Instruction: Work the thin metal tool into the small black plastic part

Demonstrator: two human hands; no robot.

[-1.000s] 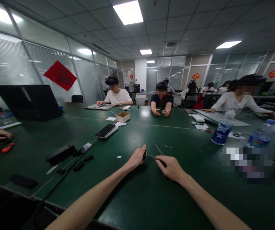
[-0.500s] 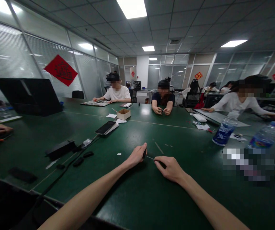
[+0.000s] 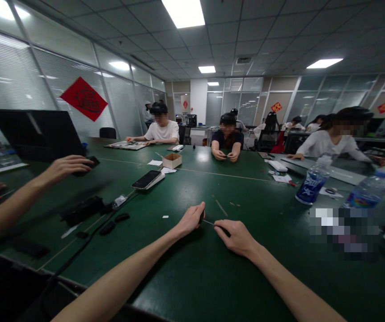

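Above the green table [image 3: 192,273], my left hand [image 3: 191,218] is closed around a small black object [image 3: 202,216], mostly hidden by the fingers. My right hand [image 3: 237,236] grips a thin screwdriver [image 3: 209,222] by its dark handle. Its slim metal shaft points left and meets the black object, though the exact contact point is too small to make out. Left of my hands lies a small white scrap [image 3: 165,217]. Beyond it, a phone [image 3: 146,180] rests on a white item.
A co-worker's hand [image 3: 69,165] holds a dark object at left, above a black box-like item [image 3: 82,210], small black pieces [image 3: 107,227] and a cable [image 3: 78,250]. An open cardboard box [image 3: 172,160] stands farther back. Two bottles [image 3: 313,181] [image 3: 366,192] stand at right.
A co-worker's arm has reached in from the left, carrying a dark object over the table. My hands and the screwdriver have hardly moved.
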